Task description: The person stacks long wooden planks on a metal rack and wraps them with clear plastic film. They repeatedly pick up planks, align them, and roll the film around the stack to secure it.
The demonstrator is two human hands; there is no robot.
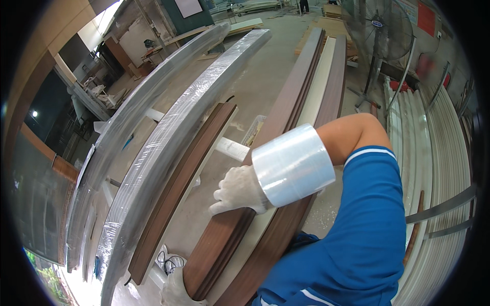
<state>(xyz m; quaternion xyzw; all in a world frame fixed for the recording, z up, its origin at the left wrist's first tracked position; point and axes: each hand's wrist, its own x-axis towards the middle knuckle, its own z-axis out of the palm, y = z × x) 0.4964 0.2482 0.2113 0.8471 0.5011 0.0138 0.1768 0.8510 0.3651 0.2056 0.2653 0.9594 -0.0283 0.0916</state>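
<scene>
My right hand, in a pale work glove, lies across a long brown moulding, its fingers curled over the left edge. Around my right forearm sits a thick roll of clear stretch film. At the near end of the same moulding, my gloved left hand is wrapped around the corner; part of it is cut off by the lower edge. Beside this piece, to its right, run a cream strip and another brown board.
Further left lie a shorter brown board and film-wrapped bundles on white supports. A white basket stands on the floor beyond. At right are a large fan and stacked pale lengths.
</scene>
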